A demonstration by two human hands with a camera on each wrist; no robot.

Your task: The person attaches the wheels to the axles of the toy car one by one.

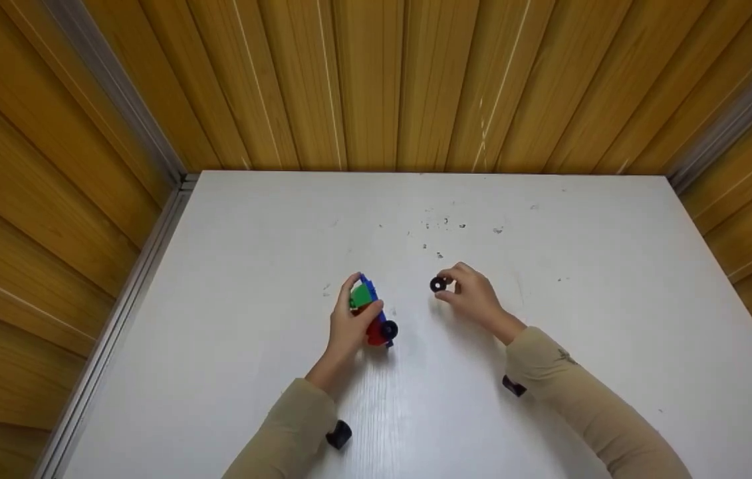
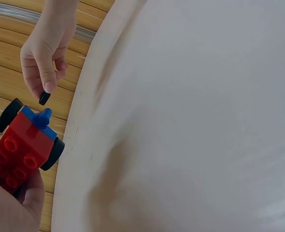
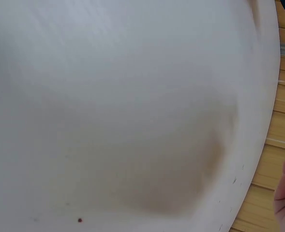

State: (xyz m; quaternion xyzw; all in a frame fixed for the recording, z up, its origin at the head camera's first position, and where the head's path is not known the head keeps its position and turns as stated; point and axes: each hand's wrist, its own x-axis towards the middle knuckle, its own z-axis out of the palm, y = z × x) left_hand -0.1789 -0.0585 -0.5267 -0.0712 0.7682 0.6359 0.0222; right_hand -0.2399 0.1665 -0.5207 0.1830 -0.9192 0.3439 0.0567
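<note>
My left hand [image 1: 349,326] grips a toy car [image 1: 364,296] built of bricks, with a blue base, a green block and a red block. In the left wrist view, the car's red studded brick [image 2: 23,140] shows clearly, with a black wheel on either side and a blue knob at its end. To the right of the car, my right hand [image 1: 475,296] pinches a loose black wheel [image 1: 438,285] between thumb and fingers. The wheel and the car are apart. Only the right fingertips [image 3: 283,187] show at the edge of the right wrist view, and the wheel is hidden there.
Both hands are over a white table [image 1: 216,266] with small dark marks on its far half. Wood-patterned walls [image 1: 376,86] stand behind it and at both sides. A metal rail [image 1: 116,313] runs along the left edge. Small black objects [image 1: 339,434] sit at the two cuffs.
</note>
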